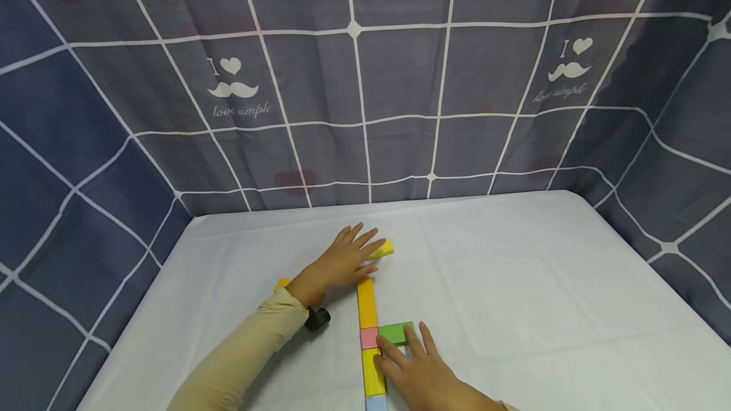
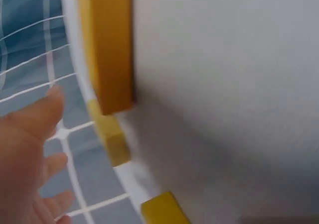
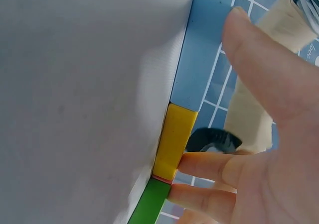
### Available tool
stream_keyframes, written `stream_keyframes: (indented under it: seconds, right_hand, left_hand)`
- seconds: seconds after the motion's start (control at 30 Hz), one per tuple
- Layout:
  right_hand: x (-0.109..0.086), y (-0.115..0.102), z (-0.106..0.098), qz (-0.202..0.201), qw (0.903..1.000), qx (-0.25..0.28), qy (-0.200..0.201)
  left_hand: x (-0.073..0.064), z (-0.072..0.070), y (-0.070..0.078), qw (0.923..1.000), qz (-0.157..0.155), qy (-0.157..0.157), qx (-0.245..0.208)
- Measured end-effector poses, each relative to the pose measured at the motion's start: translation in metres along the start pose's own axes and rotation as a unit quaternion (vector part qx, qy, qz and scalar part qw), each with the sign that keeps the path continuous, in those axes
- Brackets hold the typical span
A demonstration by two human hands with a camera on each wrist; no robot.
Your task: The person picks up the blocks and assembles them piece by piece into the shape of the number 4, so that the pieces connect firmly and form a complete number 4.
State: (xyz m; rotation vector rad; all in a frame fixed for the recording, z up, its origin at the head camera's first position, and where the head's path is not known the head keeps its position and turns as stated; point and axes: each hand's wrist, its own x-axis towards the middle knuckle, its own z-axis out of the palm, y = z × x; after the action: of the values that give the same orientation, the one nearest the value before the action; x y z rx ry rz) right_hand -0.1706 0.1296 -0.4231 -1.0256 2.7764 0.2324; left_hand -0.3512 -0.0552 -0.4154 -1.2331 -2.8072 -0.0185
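While left hand (image 1: 341, 263) and right hand (image 1: 421, 376) spread apart: nothing gripped.
Green rectangular block (image 1: 393, 333): a sideways right-hand push could skew it.

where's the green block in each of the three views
Head: green block low, just right of centre, beside the pink block.
Left wrist: not in it.
Right wrist: bottom edge, just left of centre, below the yellow block.
Shared landmark: white tabletop, in all three.
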Motion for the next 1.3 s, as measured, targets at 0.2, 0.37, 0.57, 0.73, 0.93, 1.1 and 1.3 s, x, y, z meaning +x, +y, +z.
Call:
stream_keyframes:
  seconds: [0.2,0.37,0.57,0.73,0.93,1.1,1.3]
  right_hand:
    - [0.001,-0.005,-0.001,-0.016,0.9997,-0.015,0.015]
    - [0.005,-0.008,-0.005,-0.012,0.9998,-0.012,-0.008]
    - [0.004,-0.008,-0.007,0.005,0.9998,0.009,-0.017]
    - [0.001,-0.006,-0.006,0.005,0.9997,0.024,-0.006]
    - [0.001,-0.006,-0.008,0.008,0.9988,0.046,-0.018]
    - [-0.001,-0.005,-0.009,0.006,0.9985,0.054,-0.011]
    - [-0.003,-0.006,-0.008,0.005,0.9981,0.06,-0.008]
  left_hand:
    - [0.004,0.007,-0.006,0.9986,0.008,-0.035,0.04]
    - [-0.006,0.006,-0.008,0.9974,-0.024,-0.063,0.025]
    - [-0.024,0.006,-0.01,0.9958,-0.066,-0.059,-0.025]
    - [-0.039,0.002,-0.007,0.9934,-0.086,-0.064,-0.042]
    - [-0.053,-0.005,-0.003,0.9896,-0.113,-0.082,-0.033]
    - [-0.067,-0.011,0.003,0.9878,-0.124,-0.083,-0.043]
    - [-0.087,-0.013,0.013,0.9868,-0.128,-0.077,-0.062]
